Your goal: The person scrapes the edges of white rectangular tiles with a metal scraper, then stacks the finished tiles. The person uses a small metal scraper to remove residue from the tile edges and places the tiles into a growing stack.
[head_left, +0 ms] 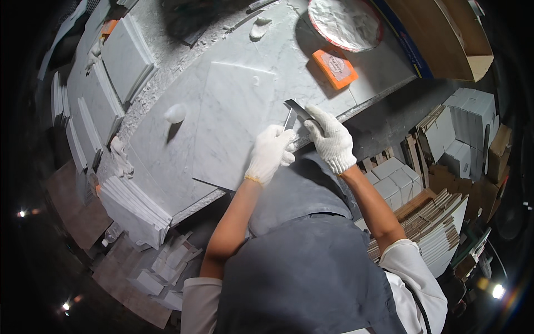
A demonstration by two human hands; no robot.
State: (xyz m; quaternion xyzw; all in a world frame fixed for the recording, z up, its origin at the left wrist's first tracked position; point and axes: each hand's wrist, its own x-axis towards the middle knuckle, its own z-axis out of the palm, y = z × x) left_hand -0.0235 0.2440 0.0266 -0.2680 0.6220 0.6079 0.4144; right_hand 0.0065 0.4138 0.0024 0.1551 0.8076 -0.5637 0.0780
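Observation:
Both my hands wear white knit gloves and meet above the near edge of a marble-topped worktable. My left hand (270,153) is closed around a narrow, shiny metal blade (288,119) that points up and away. My right hand (332,138) grips a wider, dark grey flat blade (297,108) between thumb and fingers, its far end reaching left over the tip of the other blade. The two blades cross or lie very close; I cannot tell if they touch. Beneath and left of them lies a pale veined marble slab (231,119).
An orange block-shaped pack (335,67) and a red-rimmed basin (346,47) of white material sit at the far right. A white rounded object (176,113) stands left. Stacked marble tiles (125,58) line the left side; boxes (470,125) and a cardboard carton (453,42) are right.

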